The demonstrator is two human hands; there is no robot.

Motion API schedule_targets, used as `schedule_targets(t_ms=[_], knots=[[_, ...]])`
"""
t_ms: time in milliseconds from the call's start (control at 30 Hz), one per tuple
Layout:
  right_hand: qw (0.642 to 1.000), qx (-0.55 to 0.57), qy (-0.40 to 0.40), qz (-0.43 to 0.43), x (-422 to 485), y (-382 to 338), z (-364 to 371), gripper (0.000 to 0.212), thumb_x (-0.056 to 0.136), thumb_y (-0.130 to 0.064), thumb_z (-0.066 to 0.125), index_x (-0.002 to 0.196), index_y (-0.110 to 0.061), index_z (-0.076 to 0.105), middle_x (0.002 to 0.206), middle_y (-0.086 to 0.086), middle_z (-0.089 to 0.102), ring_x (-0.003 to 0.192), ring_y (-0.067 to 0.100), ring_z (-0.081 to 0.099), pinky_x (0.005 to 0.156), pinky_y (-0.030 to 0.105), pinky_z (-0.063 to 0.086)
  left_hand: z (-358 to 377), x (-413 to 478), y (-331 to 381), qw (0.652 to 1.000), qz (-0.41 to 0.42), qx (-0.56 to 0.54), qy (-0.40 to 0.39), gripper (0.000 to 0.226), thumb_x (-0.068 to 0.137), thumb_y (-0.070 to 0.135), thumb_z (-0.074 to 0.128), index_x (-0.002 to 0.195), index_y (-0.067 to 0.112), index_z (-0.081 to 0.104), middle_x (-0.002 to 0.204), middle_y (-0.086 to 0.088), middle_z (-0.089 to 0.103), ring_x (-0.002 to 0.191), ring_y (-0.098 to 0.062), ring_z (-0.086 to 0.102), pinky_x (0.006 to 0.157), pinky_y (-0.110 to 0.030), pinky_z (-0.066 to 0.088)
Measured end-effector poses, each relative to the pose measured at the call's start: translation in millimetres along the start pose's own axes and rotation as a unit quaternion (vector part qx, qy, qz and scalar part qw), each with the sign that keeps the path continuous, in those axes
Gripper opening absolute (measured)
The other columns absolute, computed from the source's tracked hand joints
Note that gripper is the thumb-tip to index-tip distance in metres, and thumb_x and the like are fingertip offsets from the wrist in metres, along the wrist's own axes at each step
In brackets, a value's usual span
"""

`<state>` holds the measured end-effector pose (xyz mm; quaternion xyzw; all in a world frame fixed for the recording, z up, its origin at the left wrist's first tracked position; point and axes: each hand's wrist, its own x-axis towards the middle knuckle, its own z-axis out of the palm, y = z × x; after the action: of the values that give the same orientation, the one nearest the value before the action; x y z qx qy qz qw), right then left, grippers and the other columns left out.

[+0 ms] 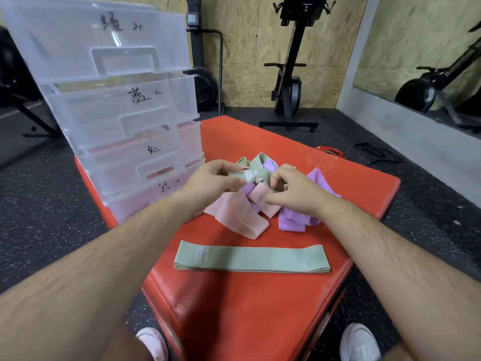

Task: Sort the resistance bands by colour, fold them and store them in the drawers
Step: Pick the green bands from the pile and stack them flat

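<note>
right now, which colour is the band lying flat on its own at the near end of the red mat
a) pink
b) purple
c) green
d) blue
c: the flat green band lies alone on the red mat, nearer than the pink and purple pile, above which the left hand and right hand hold a second green band.

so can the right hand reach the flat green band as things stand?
Probably yes: the flat green band lies uncovered on the red mat, nearer than the pile, though the right hand grips a tangled green band.
</note>
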<state>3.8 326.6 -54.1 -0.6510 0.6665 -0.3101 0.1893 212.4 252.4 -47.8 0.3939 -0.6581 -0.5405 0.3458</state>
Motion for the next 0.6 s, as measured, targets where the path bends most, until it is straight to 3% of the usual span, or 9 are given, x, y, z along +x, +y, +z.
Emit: schedule_targets(t_ms=[67,200,300,333,400,467,533,600], knots=[[0.999,0.037,0.006,0.001,0,-3,1,0.028,0.076,-0.033,0.068,0.072,-0.009,0.056,0.089,-0.007,0.049,0.079,0.01,0.049,0.077,0.033,0.045,0,1,-3,0.998,0.003,0.051,0.033,0.022,0.082,0.005,0.075,0.1,0.017,0.072,0.1,-0.002,0.07,0.085,-0.011,0.065,0.076,-0.02,0.053],[0.997,0.078,0.011,0.0,0,-7,1,0.028,0.091,-0.017,0.065,0.083,0.008,0.057,0.083,0.005,0.05,0.076,0.014,0.048,0.072,0.033,0.042,-2,3,0,0.996,0.013,0.024,0.081,0.027,0.082,-0.002,0.069,0.091,0.024,0.072,0.097,-0.002,0.071,0.086,-0.018,0.067,0.078,-0.031,0.057],[0.991,0.131,-0.007,0.018,0,-2,2,0.011,0.086,-0.01,0.067,0.087,-0.009,0.056,0.079,0.0,0.054,0.07,0.013,0.049,0.067,0.033,0.043,-3,4,3,0.993,0.039,0.016,0.107,0.031,0.083,-0.006,0.066,0.089,0.024,0.071,0.096,-0.001,0.071,0.083,-0.016,0.067,0.068,-0.026,0.055],[0.992,0.121,-0.011,0.013,2,0,2,0.021,0.084,-0.006,0.068,0.093,-0.017,0.051,0.082,-0.001,0.054,0.07,0.013,0.049,0.067,0.034,0.044,-4,4,4,0.992,0.049,0.018,0.113,0.031,0.083,-0.006,0.066,0.087,0.025,0.071,0.091,0.002,0.07,0.078,-0.013,0.065,0.063,-0.022,0.051],[0.997,0.065,-0.037,0.005,4,4,3,0.037,0.084,-0.005,0.068,0.105,-0.024,0.043,0.088,-0.002,0.053,0.072,0.014,0.049,0.069,0.036,0.046,-5,5,5,0.99,0.064,0.021,0.12,0.033,0.082,-0.006,0.065,0.085,0.027,0.071,0.085,0.004,0.068,0.072,-0.01,0.061,0.057,-0.018,0.046],[0.996,-0.037,-0.074,0.015,5,9,5,0.035,0.088,-0.016,0.068,0.11,-0.026,0.043,0.087,-0.005,0.058,0.074,0.015,0.056,0.07,0.036,0.049,-8,5,6,0.989,0.066,0.019,0.131,0.034,0.082,-0.006,0.064,0.083,0.027,0.071,0.082,0.005,0.068,0.074,-0.013,0.061,0.059,-0.023,0.05],[0.978,-0.177,-0.107,0.041,5,18,5,0.016,0.091,-0.03,0.064,0.095,-0.031,0.049,0.085,-0.005,0.059,0.08,0.018,0.059,0.07,0.036,0.046,-13,6,6,0.987,0.063,0.006,0.144,0.035,0.081,-0.007,0.062,0.082,0.027,0.071,0.084,0.002,0.069,0.079,-0.017,0.065,0.071,-0.036,0.059],[0.962,-0.235,-0.113,0.076,4,24,2,0.022,0.095,-0.036,0.059,0.079,-0.031,0.045,0.081,-0.004,0.057,0.082,0.02,0.056,0.069,0.035,0.043,-18,5,6,0.987,0.06,0.005,0.15,0.035,0.081,-0.009,0.061,0.082,0.025,0.07,0.084,0.0,0.068,0.082,-0.02,0.066,0.081,-0.041,0.058]])
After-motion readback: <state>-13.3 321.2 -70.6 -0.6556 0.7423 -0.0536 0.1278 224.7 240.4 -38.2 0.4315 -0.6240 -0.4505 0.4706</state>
